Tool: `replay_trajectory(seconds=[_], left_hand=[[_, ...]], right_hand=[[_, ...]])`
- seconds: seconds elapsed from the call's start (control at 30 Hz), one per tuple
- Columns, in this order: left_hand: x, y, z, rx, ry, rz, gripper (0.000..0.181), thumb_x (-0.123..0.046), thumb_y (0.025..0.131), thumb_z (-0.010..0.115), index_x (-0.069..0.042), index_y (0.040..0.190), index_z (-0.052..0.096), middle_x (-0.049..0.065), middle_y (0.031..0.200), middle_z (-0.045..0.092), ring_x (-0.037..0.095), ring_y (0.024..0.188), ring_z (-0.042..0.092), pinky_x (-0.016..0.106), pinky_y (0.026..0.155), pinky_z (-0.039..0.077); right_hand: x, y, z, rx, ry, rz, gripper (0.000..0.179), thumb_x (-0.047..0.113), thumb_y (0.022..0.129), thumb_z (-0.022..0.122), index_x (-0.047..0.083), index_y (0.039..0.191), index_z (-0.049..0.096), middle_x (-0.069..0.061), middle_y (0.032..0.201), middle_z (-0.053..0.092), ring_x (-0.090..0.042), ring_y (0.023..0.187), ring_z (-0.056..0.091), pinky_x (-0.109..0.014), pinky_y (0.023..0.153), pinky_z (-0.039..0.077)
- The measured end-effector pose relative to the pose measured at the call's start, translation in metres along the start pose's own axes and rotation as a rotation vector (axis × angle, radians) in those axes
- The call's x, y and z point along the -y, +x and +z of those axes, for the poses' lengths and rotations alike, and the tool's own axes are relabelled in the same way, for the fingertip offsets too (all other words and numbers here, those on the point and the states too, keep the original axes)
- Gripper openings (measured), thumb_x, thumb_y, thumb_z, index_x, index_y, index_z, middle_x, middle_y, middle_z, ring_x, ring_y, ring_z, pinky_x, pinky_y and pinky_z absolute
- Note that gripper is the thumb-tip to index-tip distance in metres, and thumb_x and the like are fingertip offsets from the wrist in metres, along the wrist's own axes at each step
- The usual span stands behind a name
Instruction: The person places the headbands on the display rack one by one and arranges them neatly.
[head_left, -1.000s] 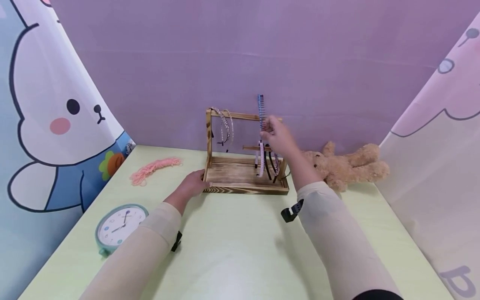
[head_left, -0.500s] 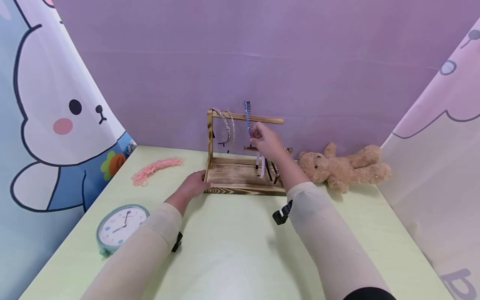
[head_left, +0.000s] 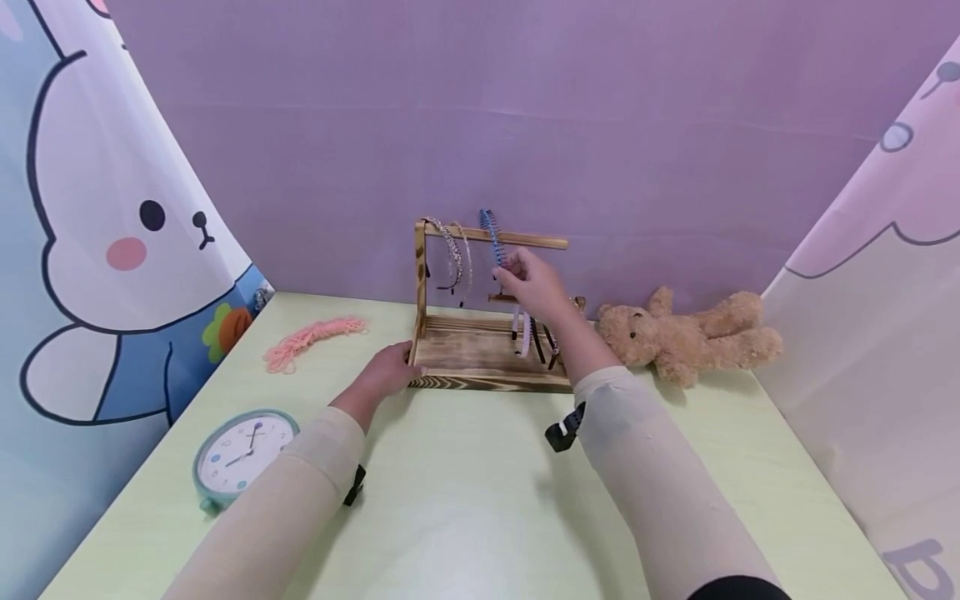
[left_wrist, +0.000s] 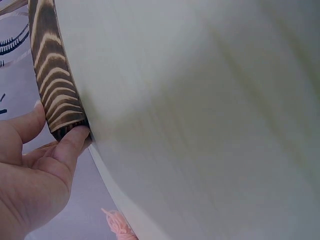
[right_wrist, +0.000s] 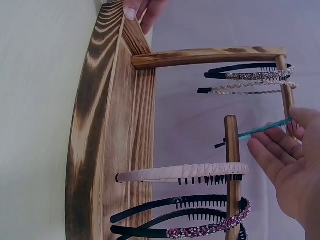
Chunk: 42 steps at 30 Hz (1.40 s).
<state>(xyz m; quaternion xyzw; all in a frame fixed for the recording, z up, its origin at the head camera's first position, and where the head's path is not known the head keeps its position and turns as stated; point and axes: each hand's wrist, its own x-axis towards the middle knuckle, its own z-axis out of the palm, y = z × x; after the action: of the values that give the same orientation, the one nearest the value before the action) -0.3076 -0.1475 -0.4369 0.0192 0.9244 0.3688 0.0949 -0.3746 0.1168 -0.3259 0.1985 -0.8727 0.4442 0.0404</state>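
My right hand pinches a blue headband whose arch sits at the upper bar of a wooden display stand. In the right wrist view, its teal band passes between my thumb and fingers, and its dark tip points toward the lower bar. My left hand grips the left end of the stand's tray base, thumb on the near side. Two sparkly headbands hang at the upper bar's left end. On the lower bar hang a pale pink headband and black ones, one studded.
A teddy bear lies to the right of the stand. On the left are a bundle of pink yarn and a green-rimmed clock, partly covered by my left sleeve. A purple backdrop rises behind the table.
My right hand has moved left and a little down, bringing the blue headband from the bar's right part toward its middle. The headband now leans. My left hand keeps its hold on the base.
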Motion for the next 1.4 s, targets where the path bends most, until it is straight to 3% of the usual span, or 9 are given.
replay_trajectory(seconds=[0.23, 0.53, 0.83, 0.97, 1.13, 1.4], left_hand=[[0.000, 0.000, 0.000, -0.002, 0.010, 0.002, 0.069, -0.025, 0.099, 0.057, 0.001, 0.154, 0.024, 0.028, 0.150, 0.040, 0.045, 0.137, 0.038, 0.055, 0.115, 0.031], [0.003, 0.002, 0.001, -0.005, -0.005, 0.006, 0.069, -0.025, 0.099, 0.058, 0.001, 0.154, 0.025, 0.027, 0.147, 0.043, 0.044, 0.136, 0.041, 0.055, 0.115, 0.032], [0.001, 0.001, 0.001, -0.001, -0.004, 0.007, 0.069, -0.024, 0.099, 0.057, 0.002, 0.153, 0.024, 0.028, 0.148, 0.042, 0.045, 0.136, 0.040, 0.056, 0.114, 0.032], [0.000, 0.001, 0.001, 0.000, -0.010, 0.006, 0.069, -0.024, 0.099, 0.058, 0.002, 0.153, 0.024, 0.028, 0.148, 0.042, 0.044, 0.136, 0.041, 0.055, 0.115, 0.032], [-0.001, 0.002, 0.002, 0.001, -0.010, 0.014, 0.068, -0.023, 0.098, 0.059, 0.002, 0.153, 0.026, 0.028, 0.147, 0.043, 0.044, 0.136, 0.041, 0.055, 0.115, 0.032], [0.003, 0.004, 0.001, 0.008, 0.004, 0.009, 0.069, -0.026, 0.099, 0.057, 0.001, 0.154, 0.024, 0.027, 0.150, 0.039, 0.045, 0.138, 0.038, 0.056, 0.115, 0.031]], right_hand=[[0.004, -0.001, 0.004, -0.047, -0.135, 0.052, 0.022, 0.039, 0.098, 0.059, 0.019, 0.108, 0.059, -0.001, 0.101, 0.067, -0.020, 0.091, 0.061, -0.039, 0.076, 0.052], [0.007, 0.001, 0.009, -0.059, -0.225, 0.124, 0.033, 0.050, 0.096, 0.057, 0.021, 0.113, 0.060, -0.002, 0.113, 0.070, -0.023, 0.103, 0.064, -0.043, 0.085, 0.054], [0.011, -0.001, 0.011, -0.060, -0.360, 0.116, 0.038, 0.053, 0.097, 0.051, 0.020, 0.113, 0.063, 0.001, 0.107, 0.067, -0.022, 0.108, 0.055, -0.043, 0.089, 0.051], [0.013, -0.005, 0.008, -0.048, -0.388, 0.130, 0.048, 0.056, 0.098, 0.048, 0.019, 0.124, 0.063, 0.000, 0.113, 0.066, -0.024, 0.116, 0.052, -0.045, 0.096, 0.049], [0.014, -0.013, 0.002, -0.054, -0.396, 0.139, 0.062, 0.062, 0.096, 0.045, 0.021, 0.142, 0.052, -0.001, 0.124, 0.066, -0.027, 0.129, 0.046, -0.050, 0.105, 0.044], [0.015, -0.023, -0.009, -0.091, -0.389, 0.106, 0.065, 0.066, 0.094, 0.044, 0.023, 0.143, 0.050, 0.004, 0.127, 0.064, -0.024, 0.126, 0.048, -0.050, 0.100, 0.047]])
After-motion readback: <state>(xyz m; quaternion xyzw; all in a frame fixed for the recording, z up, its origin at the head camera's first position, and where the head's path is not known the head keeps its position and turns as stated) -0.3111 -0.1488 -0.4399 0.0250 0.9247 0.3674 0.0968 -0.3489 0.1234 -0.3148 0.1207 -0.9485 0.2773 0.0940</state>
